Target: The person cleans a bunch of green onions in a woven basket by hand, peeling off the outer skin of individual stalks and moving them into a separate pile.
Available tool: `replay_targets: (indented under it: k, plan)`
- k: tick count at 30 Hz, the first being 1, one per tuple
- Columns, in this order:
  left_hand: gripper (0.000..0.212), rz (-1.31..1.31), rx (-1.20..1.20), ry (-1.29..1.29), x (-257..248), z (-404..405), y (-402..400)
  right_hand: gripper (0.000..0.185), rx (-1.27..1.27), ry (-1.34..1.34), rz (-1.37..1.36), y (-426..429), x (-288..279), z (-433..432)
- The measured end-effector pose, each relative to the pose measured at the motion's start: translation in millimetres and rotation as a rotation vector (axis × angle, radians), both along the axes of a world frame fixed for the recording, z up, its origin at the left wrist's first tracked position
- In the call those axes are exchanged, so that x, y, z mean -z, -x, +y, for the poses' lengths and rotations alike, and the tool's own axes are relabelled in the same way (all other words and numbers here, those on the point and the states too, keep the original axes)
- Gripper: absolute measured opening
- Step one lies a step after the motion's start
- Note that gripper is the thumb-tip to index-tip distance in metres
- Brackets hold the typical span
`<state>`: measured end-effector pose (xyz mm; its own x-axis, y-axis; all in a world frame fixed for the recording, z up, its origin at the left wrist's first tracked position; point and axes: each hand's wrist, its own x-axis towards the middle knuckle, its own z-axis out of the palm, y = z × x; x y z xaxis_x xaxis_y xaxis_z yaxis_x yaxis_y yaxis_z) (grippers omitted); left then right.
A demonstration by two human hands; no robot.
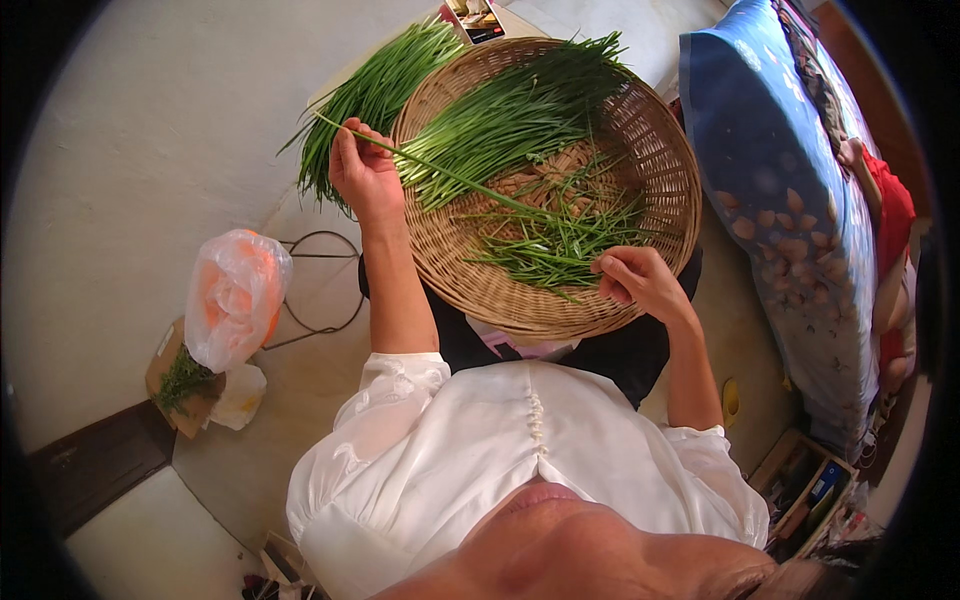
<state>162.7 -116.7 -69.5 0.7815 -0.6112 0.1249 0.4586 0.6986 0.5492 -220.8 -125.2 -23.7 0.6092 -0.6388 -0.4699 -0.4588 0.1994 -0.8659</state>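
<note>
My left hand (366,171) pinches a single long green stalk (457,176), likely a garlic chive, near its pale end. The stalk slants down to the right across a round wicker basket (480,296) on my lap. Inside the basket, a thick bundle of garlic chives (517,112) lies along the far side, pale ends to the left. Loose, short green leaves (555,247) are heaped at the near side. My right hand (637,281) is over the near right rim, thumb and fingertips together at the heap's edge; whether they grip a leaf is unclear.
Another chive pile (390,75) lies beyond the basket's left side, near a phone (478,21). On the left are a wire stand (322,281), a plastic bag with orange contents (236,300) and cardboard with greens (184,379). At right, another person's hand (851,152) rests by a flowered bed cover (780,210).
</note>
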Motion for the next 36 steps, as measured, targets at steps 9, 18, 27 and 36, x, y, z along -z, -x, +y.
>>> replay_targets:
  k: [9, 18, 27, 36]
  plan:
    - [0.024, -0.305, 0.351, -0.053, -12, 49, 79, 0.028, 0.072, 0.350, -0.374, -72, -10, -14]
    - [0.019, -0.259, 0.326, -0.183, -2, 94, 104, 0.033, -0.144, -0.079, -0.352, -128, 7, 28]
    - [0.021, -0.025, 0.258, -0.111, -2, 92, 87, 0.028, -0.223, 0.187, -0.101, -86, 4, 20]
    - [0.015, 0.089, 0.055, -0.084, -4, 99, 45, 0.029, -0.266, 0.251, 0.031, -39, 11, -6]
